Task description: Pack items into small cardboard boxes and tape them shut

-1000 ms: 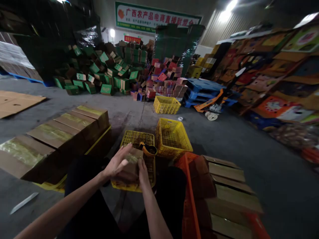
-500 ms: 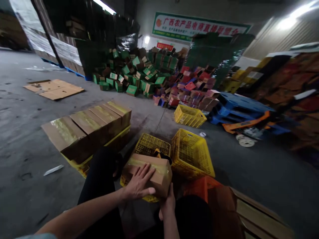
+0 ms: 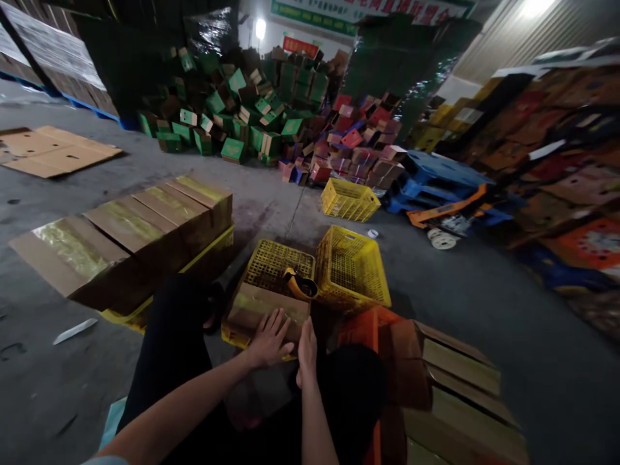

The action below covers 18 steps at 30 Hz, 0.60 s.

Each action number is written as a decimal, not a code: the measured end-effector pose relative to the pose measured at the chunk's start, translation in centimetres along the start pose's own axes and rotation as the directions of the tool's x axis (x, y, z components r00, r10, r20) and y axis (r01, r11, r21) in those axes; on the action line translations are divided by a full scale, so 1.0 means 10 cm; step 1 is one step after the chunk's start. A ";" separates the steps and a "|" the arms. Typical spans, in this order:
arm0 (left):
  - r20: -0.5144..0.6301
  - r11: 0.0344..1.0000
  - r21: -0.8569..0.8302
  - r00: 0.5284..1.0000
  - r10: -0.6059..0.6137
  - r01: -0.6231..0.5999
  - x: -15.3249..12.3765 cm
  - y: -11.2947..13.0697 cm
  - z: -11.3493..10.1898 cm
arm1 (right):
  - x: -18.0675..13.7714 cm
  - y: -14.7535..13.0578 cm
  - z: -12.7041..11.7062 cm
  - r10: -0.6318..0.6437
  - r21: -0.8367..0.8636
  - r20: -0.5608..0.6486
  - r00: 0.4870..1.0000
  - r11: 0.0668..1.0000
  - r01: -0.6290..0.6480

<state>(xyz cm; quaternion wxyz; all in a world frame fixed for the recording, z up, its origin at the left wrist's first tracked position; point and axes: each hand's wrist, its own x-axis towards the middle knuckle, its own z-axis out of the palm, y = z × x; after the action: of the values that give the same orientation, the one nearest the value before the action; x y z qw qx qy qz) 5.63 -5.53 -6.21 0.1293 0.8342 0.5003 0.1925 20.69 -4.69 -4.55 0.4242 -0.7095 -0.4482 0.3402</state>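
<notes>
A cardboard box (image 3: 256, 309) with yellowish tape along its top sits on a yellow crate (image 3: 264, 253) between my knees. My left hand (image 3: 268, 339) lies on the top and near edge of this box, fingers spread. Against the box's right end rests my right hand (image 3: 307, 345), its fingers stretched out straight and the palm turned inward. Just behind the box, on the crate, is an orange-yellow and black tape dispenser (image 3: 293, 282). The underside of the box is hidden.
Taped boxes (image 3: 126, 223) stand in a row on a yellow crate at left. At right are another yellow crate (image 3: 382, 278), an orange crate (image 3: 361, 326) and more taped boxes (image 3: 465, 361). Farther off stand blue pallets (image 3: 443, 174), an orange pallet jack (image 3: 436, 216) and piled green cartons (image 3: 232, 150).
The box has come down and leftward onto the crate, showing the tape dispenser more fully. My right hand has shifted from under its corner to flat along its end. The view has tilted down.
</notes>
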 end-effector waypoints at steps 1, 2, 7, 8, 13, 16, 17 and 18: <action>0.009 1.000 0.001 1.000 -0.001 0.001 0.02 -0.02 -0.02 | 0.00 0.01 0.04 -0.044 -0.085 0.018 0.999 0.995 0.045; 0.023 1.000 0.000 1.000 0.006 -0.006 0.04 -0.05 -0.04 | -0.01 0.02 0.07 -0.099 -0.186 0.040 0.994 0.977 0.105; 0.078 0.997 -0.026 0.994 0.073 -0.071 0.01 -0.19 -0.22 | -0.14 0.08 0.19 -0.285 -0.529 0.095 0.954 0.797 0.291; 0.075 0.997 -0.032 0.995 0.072 -0.070 -0.01 -0.22 -0.25 | -0.17 0.08 0.19 -0.291 -0.561 0.098 0.952 0.774 0.294; 0.055 0.998 -0.059 0.998 -0.007 0.011 -0.17 -0.48 -0.39 | -0.30 -0.05 0.19 -0.185 -0.697 0.084 0.979 0.691 0.190; -0.014 0.995 -0.046 0.996 -0.091 0.090 -0.26 -0.66 -0.41 | -0.31 -0.11 0.18 -0.176 -0.738 0.085 0.981 0.650 0.181; -0.049 0.993 -0.039 0.992 -0.118 0.116 -0.27 -0.70 -0.41 | -0.31 -0.12 0.17 -0.198 -0.747 0.083 0.977 0.636 0.192; -0.081 0.990 -0.035 0.987 -0.139 0.136 -0.28 -0.72 -0.40 | -0.31 -0.12 0.17 -0.222 -0.755 0.078 0.972 0.624 0.203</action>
<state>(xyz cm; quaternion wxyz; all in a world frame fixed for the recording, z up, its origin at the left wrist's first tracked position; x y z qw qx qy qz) -3.06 -4.58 -6.16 0.1337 0.7869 0.5588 0.2250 17.68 -6.72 -3.84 0.1313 -0.7673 -0.6247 0.0616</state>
